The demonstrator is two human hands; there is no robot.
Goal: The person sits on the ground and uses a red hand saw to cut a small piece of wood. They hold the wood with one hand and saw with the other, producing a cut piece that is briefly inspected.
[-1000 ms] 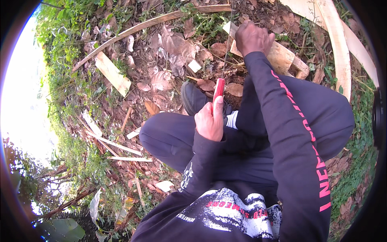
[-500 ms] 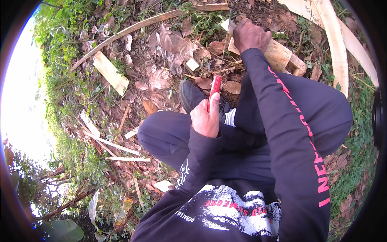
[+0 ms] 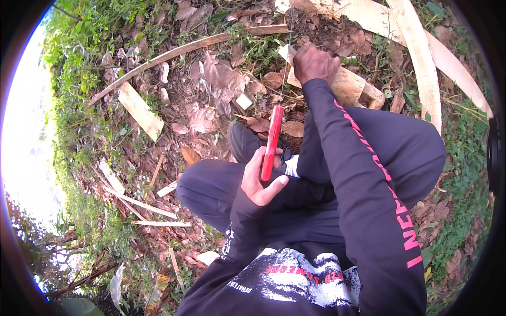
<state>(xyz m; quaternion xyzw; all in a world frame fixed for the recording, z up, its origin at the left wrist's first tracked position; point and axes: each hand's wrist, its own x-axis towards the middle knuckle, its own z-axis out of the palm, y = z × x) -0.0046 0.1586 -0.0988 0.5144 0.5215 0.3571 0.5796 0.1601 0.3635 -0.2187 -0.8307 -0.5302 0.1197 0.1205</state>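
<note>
A bright red handle (image 3: pixel 272 142) lies across the fingers of my left hand (image 3: pixel 258 179). Those fingers curl beneath it while the thumb stands apart from it. From the handle's far end runs a long thin blade (image 3: pixel 286 79), seen edge-on, so its kind, perhaps a machete, is hard to tell. My right hand (image 3: pixel 316 64) is closed over a pale piece of wood (image 3: pixel 348 87), just right of the blade. Its fingertips are hidden behind the knuckles. Part of the wood shows on either side of that hand.
Long curved pale planks (image 3: pixel 421 58) lie at the far right. A thin curved strip (image 3: pixel 184 52) crosses the far left, near a flat wood offcut (image 3: pixel 141 110). Several narrow slivers (image 3: pixel 142 203) rest at left among dry leaves. My bent legs (image 3: pixel 390 142) and dark shoe (image 3: pixel 243 141) are close below.
My left thumb has come off the red handle and spread out, exposing more of the handle. The handle's near end now sits lower over the palm. My right hand stays at the wood.
</note>
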